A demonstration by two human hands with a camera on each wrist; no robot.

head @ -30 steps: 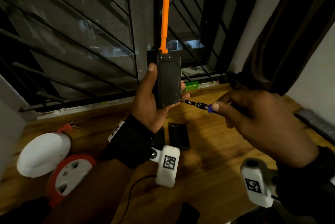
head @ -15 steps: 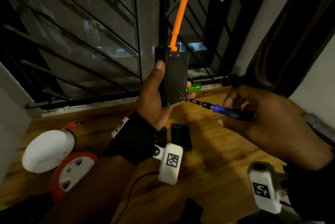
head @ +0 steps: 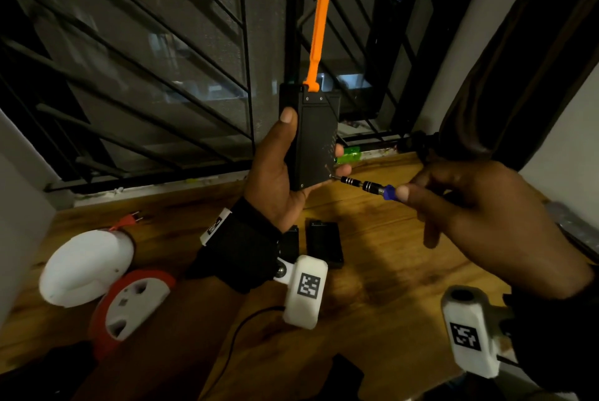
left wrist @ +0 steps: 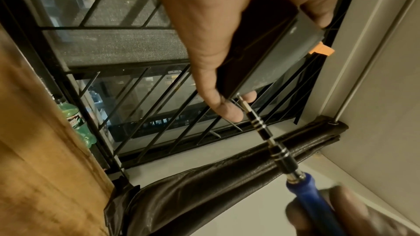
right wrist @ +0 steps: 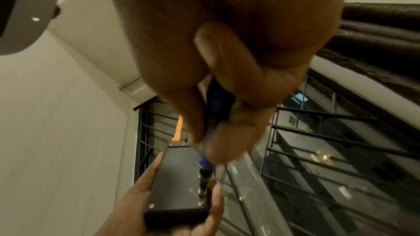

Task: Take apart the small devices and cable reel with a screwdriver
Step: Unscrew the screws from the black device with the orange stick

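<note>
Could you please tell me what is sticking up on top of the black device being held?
An orange strip stands upright from the black device's top edge. How it is fixed inside is hidden by the casing.

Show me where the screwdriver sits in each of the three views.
Head: screwdriver right of centre, tip at the black device's lower right corner.
Left wrist: lower right, running diagonally up to that corner.
Right wrist: centre bottom, pointing down.
Shared landmark: the orange strip on the device's top.

The right hand (head: 479, 206) has slid forward along the screwdriver (head: 366, 186).
</note>
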